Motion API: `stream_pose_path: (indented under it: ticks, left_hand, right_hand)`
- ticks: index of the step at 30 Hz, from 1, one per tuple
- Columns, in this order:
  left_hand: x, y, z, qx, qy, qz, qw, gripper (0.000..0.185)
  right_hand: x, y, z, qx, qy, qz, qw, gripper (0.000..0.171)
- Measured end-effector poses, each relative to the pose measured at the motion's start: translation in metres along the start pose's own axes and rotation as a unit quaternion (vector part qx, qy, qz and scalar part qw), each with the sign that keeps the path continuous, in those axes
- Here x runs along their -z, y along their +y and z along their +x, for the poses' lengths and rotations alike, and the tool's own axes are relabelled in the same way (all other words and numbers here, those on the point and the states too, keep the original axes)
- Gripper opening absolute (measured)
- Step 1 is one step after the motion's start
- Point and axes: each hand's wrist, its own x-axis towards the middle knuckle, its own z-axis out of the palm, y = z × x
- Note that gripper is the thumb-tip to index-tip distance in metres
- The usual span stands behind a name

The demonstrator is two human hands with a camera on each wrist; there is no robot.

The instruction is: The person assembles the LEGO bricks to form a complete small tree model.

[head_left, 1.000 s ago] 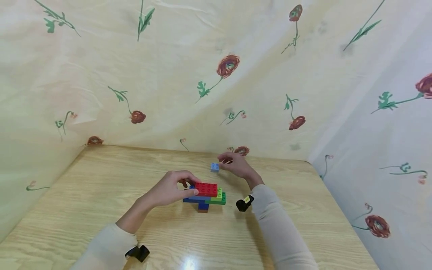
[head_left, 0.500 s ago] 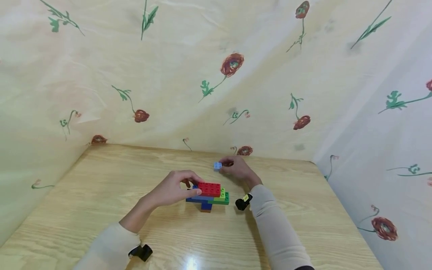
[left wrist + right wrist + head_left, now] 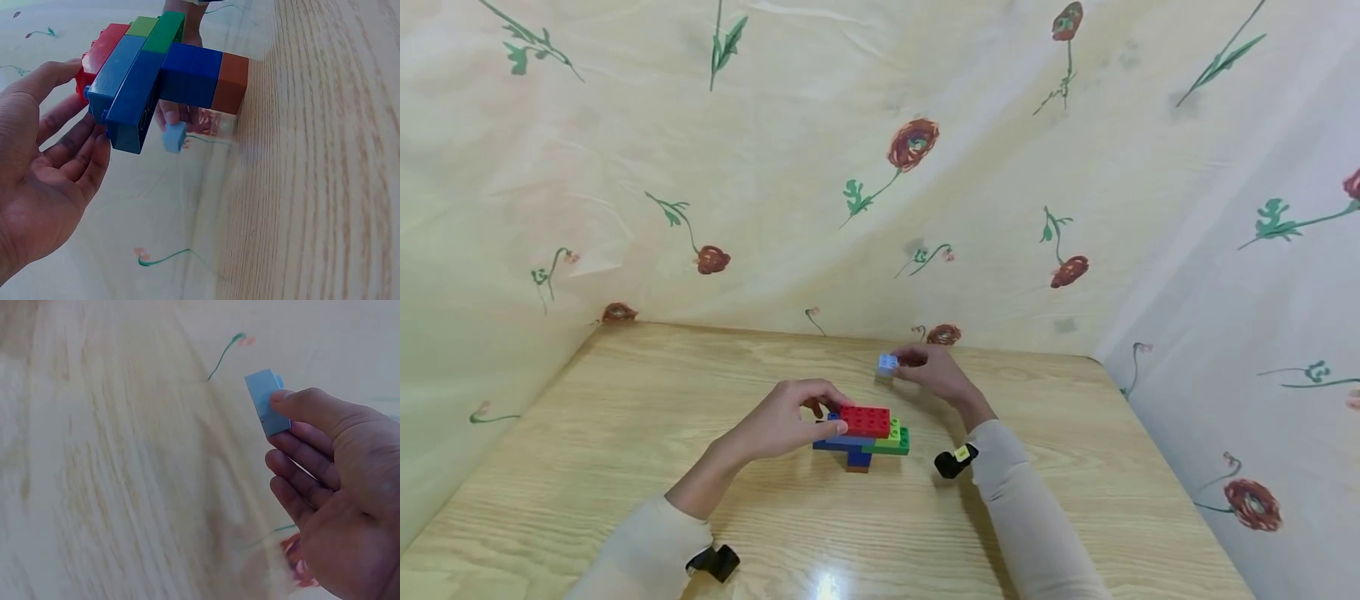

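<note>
In the head view, the left hand (image 3: pixel 782 425) is gripping the red top of a brick stack (image 3: pixel 863 435) standing mid-frame on the wooden counter (image 3: pixel 625 433), while the right hand (image 3: pixel 934 372), just above and right, is pinching a small light-blue brick (image 3: pixel 887 363). In the left wrist view, the left hand's fingers (image 3: pixel 69 156) are curling around the stack's left end at upper left. In the right wrist view, the light-blue brick (image 3: pixel 266 402) is sitting clamped at the fingertips (image 3: pixel 286 399) at upper right.

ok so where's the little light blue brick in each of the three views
Head: the light blue brick sits mid-frame, pinched by the right hand, behind the brick stack.
Left wrist: centre, below the stack.
Right wrist: upper right, at the fingertips.
Shared landmark: the wooden table.
</note>
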Motion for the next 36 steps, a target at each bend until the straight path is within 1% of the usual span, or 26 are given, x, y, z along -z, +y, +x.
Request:
stream_pose_path:
  ticks: [3, 8, 11, 16, 20, 27, 36]
  left_hand:
    - [0.0, 0.0, 0.0, 0.002, 0.0, -0.002, 1.0, 0.025]
    - [0.0, -0.001, 0.001, -0.006, 0.002, -0.004, 1.0, 0.026]
    - [-0.002, -0.001, 0.001, -0.012, 0.005, -0.001, 0.9999, 0.026]
    - [-0.004, -0.001, 0.002, -0.022, 0.016, 0.006, 0.9996, 0.026]
    - [-0.005, -0.002, 0.002, -0.028, 0.022, 0.008, 0.9993, 0.027]
    - [-0.005, -0.001, 0.001, -0.016, 0.023, 0.005, 0.9996, 0.027]
    - [-0.005, -0.001, 0.001, -0.012, 0.023, 0.001, 0.9997, 0.028]
  right_hand:
    - [0.004, -0.009, -0.008, 0.012, 0.005, 0.006, 1.0, 0.032]
    - [0.009, -0.025, -0.021, 0.029, 0.006, 0.009, 1.0, 0.032]
    - [0.013, -0.036, -0.032, 0.035, 0.006, 0.025, 0.999, 0.034]
    - [0.019, -0.056, -0.053, 0.054, 0.009, 0.069, 0.996, 0.036]
    - [0.02, -0.069, -0.069, 0.068, 0.008, 0.092, 0.993, 0.034]
    - [0.014, -0.083, -0.09, 0.092, -0.001, 0.086, 0.992, 0.029]
    - [0.004, -0.092, -0.105, 0.123, -0.011, 0.067, 0.99, 0.025]
